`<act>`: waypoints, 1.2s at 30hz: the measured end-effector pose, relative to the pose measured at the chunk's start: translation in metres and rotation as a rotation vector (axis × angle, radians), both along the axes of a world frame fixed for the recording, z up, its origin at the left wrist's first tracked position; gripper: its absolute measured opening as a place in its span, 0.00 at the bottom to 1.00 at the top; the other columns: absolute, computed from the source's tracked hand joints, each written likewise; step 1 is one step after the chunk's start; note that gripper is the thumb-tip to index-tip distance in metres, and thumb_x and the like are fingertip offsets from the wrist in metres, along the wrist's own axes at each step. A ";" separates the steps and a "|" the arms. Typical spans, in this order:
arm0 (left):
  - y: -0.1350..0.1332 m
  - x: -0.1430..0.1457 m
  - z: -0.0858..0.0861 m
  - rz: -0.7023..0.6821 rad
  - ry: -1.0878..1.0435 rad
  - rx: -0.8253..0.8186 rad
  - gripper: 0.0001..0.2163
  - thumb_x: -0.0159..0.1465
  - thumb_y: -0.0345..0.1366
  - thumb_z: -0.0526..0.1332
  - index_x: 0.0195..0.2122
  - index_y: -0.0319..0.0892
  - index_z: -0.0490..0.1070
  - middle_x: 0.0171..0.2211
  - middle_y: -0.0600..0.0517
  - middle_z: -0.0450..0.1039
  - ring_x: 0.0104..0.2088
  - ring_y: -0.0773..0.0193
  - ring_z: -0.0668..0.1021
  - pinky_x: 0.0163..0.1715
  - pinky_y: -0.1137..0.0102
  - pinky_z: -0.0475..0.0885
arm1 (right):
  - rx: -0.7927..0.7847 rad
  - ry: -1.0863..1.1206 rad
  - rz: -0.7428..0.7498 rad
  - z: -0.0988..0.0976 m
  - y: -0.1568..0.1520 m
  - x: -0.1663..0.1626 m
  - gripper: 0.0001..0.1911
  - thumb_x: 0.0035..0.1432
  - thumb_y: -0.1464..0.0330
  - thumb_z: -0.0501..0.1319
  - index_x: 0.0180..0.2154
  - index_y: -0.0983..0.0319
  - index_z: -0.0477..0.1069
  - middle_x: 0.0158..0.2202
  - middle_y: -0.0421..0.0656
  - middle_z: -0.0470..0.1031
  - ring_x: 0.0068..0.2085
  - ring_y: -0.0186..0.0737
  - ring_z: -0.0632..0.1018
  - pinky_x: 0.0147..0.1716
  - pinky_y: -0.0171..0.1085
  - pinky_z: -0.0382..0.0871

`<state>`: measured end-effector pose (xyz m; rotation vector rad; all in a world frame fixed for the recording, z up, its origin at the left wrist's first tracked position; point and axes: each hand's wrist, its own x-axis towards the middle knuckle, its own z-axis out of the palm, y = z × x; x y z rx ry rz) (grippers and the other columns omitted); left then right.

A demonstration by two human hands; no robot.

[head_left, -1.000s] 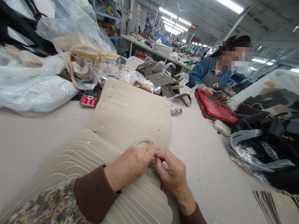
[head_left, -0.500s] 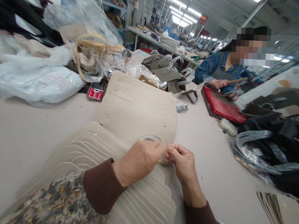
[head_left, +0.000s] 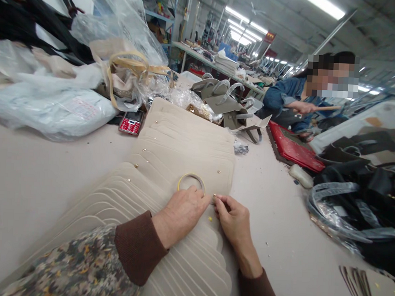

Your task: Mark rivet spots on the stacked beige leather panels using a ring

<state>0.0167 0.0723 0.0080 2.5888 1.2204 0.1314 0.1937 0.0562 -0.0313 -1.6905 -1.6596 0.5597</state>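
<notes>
A long fanned row of overlapping beige leather panels (head_left: 184,138) with small gold studs lies on the table in front of me. My left hand (head_left: 184,211) rests knuckles up on the panels, fingers curled down beside a thin gold ring (head_left: 191,181) lying there. My right hand (head_left: 231,218) is pinched, its fingertips at a small gold stud (head_left: 214,195) on the edge of a panel. A tiny yellow bit (head_left: 209,218) lies between the two hands.
A red phone (head_left: 131,122) and plastic-wrapped bundles (head_left: 54,109) sit at the left. Grey bag parts (head_left: 226,105) lie beyond the panels. Black bags in plastic (head_left: 357,191) fill the right. A person in a denim jacket (head_left: 286,97) raises a hammer over a red mat (head_left: 293,144).
My hands have parted slightly and lowered onto the panels, and the gold ring now shows fully beyond my left hand. The other person's hammer has lifted.
</notes>
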 end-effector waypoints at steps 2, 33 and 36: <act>0.000 0.000 -0.001 -0.002 -0.006 0.010 0.09 0.68 0.25 0.50 0.40 0.40 0.68 0.39 0.47 0.73 0.40 0.55 0.73 0.35 0.64 0.72 | 0.076 -0.095 0.024 -0.002 0.001 -0.001 0.12 0.60 0.65 0.58 0.34 0.61 0.79 0.31 0.45 0.82 0.30 0.40 0.80 0.35 0.37 0.74; 0.000 -0.005 -0.004 -0.021 -0.035 0.002 0.08 0.69 0.27 0.51 0.39 0.40 0.69 0.40 0.47 0.73 0.41 0.55 0.72 0.38 0.63 0.71 | 0.000 0.271 -0.128 -0.013 0.000 0.009 0.14 0.57 0.59 0.62 0.37 0.63 0.75 0.24 0.41 0.77 0.23 0.37 0.77 0.23 0.35 0.74; 0.001 -0.005 -0.008 -0.029 -0.047 0.032 0.08 0.69 0.27 0.51 0.40 0.40 0.69 0.40 0.47 0.73 0.40 0.54 0.72 0.36 0.62 0.72 | 0.135 -0.007 -0.035 -0.013 -0.001 0.005 0.11 0.59 0.63 0.60 0.35 0.62 0.78 0.32 0.46 0.81 0.31 0.40 0.80 0.35 0.38 0.75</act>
